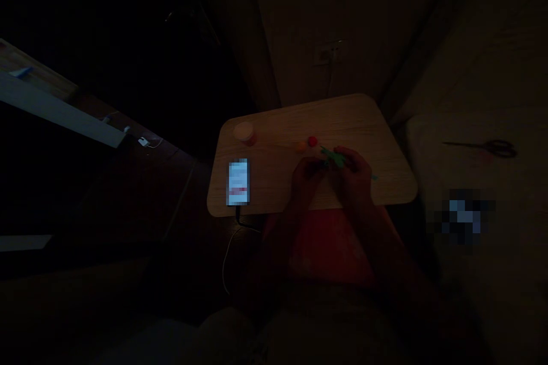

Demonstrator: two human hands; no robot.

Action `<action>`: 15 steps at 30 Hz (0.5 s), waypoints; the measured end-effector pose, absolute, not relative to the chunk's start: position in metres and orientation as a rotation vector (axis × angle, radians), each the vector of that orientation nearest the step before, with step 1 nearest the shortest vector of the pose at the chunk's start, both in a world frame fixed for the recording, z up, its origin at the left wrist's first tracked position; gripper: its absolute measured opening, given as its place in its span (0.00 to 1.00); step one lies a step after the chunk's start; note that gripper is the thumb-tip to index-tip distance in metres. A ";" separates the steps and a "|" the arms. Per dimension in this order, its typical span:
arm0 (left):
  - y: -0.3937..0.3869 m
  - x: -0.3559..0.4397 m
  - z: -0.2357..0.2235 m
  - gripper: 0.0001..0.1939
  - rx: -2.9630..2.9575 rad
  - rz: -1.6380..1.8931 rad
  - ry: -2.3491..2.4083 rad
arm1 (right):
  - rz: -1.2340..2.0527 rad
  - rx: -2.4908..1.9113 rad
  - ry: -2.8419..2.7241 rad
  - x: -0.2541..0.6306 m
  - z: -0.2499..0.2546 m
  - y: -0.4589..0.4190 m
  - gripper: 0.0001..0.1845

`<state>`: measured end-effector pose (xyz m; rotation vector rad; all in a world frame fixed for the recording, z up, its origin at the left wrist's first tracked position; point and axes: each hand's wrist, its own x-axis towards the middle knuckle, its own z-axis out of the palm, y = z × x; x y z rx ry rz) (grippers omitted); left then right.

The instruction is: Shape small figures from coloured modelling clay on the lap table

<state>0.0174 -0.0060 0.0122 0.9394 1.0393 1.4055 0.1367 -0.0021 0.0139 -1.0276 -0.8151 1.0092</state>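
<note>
In dim light, my right hand [356, 175] is closed on a thin, jagged green piece [334, 157] above the small wooden table [274, 125]. The kind of material is too dark to tell. My left hand [305, 180] is beside it with curled fingers, its fingertips close to the green piece's lower left side. What lies between those fingers is hidden in shadow. Just beyond my hands, a small red ball [312, 141] and an orange ball [301, 147] rest on the tabletop. A little green-blue scrap [374, 177] lies right of my right hand.
A lidded tub [245, 133] stands at the table's far left. Nearer is a lit phone [238, 182] with a cable [223, 268] hanging below. Scissors [492, 147] lie on the pale surface at right. A wall socket [329, 54] is behind the table.
</note>
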 end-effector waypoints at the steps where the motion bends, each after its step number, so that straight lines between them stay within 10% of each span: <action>1: -0.006 0.017 0.013 0.24 0.944 1.417 1.057 | 1.014 -1.013 -0.813 0.136 0.015 -0.003 0.17; 15: -0.008 0.015 0.013 0.25 0.981 1.444 1.030 | 1.026 -0.932 -0.813 0.126 0.021 -0.003 0.14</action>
